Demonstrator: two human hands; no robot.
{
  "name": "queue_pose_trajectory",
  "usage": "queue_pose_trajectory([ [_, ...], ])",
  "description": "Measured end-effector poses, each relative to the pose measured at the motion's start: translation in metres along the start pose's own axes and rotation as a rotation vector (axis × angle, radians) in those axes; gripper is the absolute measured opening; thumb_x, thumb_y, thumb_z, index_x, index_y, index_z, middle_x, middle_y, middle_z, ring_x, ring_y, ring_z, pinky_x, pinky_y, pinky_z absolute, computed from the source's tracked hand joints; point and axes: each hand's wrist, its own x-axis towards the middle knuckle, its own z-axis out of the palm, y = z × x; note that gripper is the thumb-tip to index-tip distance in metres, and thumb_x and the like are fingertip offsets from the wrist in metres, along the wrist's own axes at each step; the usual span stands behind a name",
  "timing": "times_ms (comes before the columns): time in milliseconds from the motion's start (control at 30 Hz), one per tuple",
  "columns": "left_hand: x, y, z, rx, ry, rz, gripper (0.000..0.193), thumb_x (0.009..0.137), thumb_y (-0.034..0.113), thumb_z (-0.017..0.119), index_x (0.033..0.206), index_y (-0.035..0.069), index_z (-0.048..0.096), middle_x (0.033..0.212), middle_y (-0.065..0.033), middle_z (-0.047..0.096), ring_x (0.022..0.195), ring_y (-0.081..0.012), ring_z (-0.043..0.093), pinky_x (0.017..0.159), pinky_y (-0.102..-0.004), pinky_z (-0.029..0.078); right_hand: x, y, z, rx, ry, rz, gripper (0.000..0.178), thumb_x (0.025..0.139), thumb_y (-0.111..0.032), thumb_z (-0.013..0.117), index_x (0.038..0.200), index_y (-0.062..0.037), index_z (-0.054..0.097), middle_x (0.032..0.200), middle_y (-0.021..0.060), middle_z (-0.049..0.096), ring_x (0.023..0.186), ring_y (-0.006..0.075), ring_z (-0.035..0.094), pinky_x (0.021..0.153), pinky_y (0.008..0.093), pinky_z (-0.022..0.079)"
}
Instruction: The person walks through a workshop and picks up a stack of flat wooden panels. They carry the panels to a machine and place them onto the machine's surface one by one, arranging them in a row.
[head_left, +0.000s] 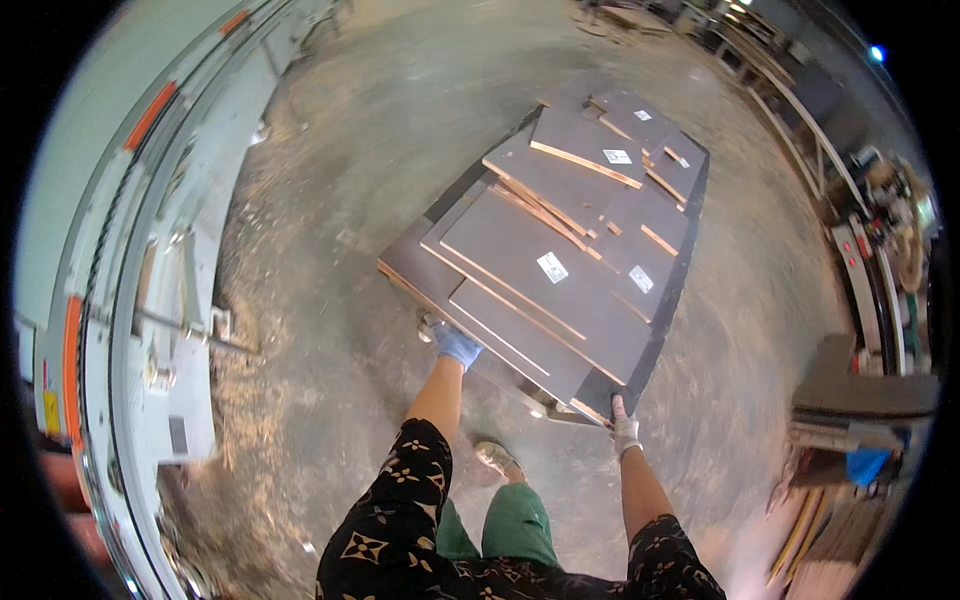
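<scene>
A stack of dark grey-brown boards (500,240) lies ahead of me on a low cart (545,408), whose frame shows under the near edge. My left hand (457,345), in a blue glove, grips the stack's near left edge, its fingertips hidden underneath. At the near right corner my right hand (624,428), in a pale glove, is closed on the edge, thumb up on top. Thin wood strips (545,208) and small offcuts lie loose over the boards. Several white labels (552,267) are stuck to them. A dark sheet (660,345) shows beneath the boards along the right side.
A long machine (185,330) with a rail and orange parts runs along the left. Sawdust and chips (250,420) litter the concrete floor (400,110). At the right stand stacked panels (850,395), leaning wood strips (805,530) and a cluttered bench (890,200).
</scene>
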Motion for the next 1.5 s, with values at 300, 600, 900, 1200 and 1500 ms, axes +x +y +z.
queue_pose_trajectory([
  [300, 0.092, 0.027, -0.008, 0.492, -0.430, -0.018, 0.061, 0.083, 0.058, 0.030, 0.130, 0.020, 0.037, 0.135, -0.0023, 0.036, 0.123, -0.0237, 0.033, 0.101, -0.0414, 0.029, -0.034, 0.016, 0.052, 0.082, 0.259, -0.048, 0.057, 0.076, -0.045, 0.063, 0.108, 0.0019, 0.056, 0.097, 0.0070, 0.060, 0.082, 0.0169, 0.056, 0.066, 0.0297, 0.047],
  [600, 0.108, 0.060, 0.027, 0.339, 0.044, -0.212, 0.069, 0.080, 0.066, 0.026, 0.133, 0.022, 0.032, 0.136, -0.0009, 0.034, 0.122, -0.0248, 0.035, 0.100, -0.0434, 0.030, -0.041, 0.005, 0.098, 0.033, 0.334, 0.006, 0.058, 0.070, -0.044, 0.069, 0.103, 0.0013, 0.058, 0.091, 0.0136, 0.065, 0.081, 0.0237, 0.060, 0.077, 0.0326, 0.045],
  [900, 0.110, 0.053, 0.039, 0.560, -0.017, -0.160, 0.078, 0.077, 0.073, 0.021, 0.138, 0.024, 0.022, 0.141, -0.0011, 0.026, 0.128, -0.0245, 0.024, 0.104, -0.0436, 0.023, -0.029, -0.020, 0.094, -0.071, 0.254, 0.176, 0.056, 0.065, -0.050, 0.069, 0.102, -0.0088, 0.060, 0.088, 0.0120, 0.066, 0.082, 0.0255, 0.063, 0.076, 0.0349, 0.046],
  [1200, 0.076, 0.026, 0.068, 0.726, 0.172, -0.016, 0.060, 0.086, 0.058, 0.026, 0.131, 0.019, 0.032, 0.130, -0.0032, 0.040, 0.116, -0.0248, 0.041, 0.097, -0.0408, 0.034, -0.041, -0.081, 0.069, -0.222, 0.180, 0.270, 0.062, 0.062, -0.058, 0.066, 0.108, -0.0159, 0.059, 0.090, 0.0111, 0.066, 0.086, 0.0291, 0.062, 0.079, 0.0360, 0.046],
  [1500, 0.044, -0.035, 0.116, 0.645, 0.083, 0.181, 0.065, 0.088, 0.058, 0.018, 0.137, 0.015, 0.024, 0.139, -0.0042, 0.028, 0.125, -0.0246, 0.028, 0.103, -0.0396, 0.025, -0.021, -0.076, 0.042, -0.155, 0.136, 0.218, 0.059, 0.064, -0.049, 0.068, 0.104, -0.0076, 0.059, 0.087, 0.0118, 0.066, 0.082, 0.0251, 0.062, 0.078, 0.0351, 0.046],
])
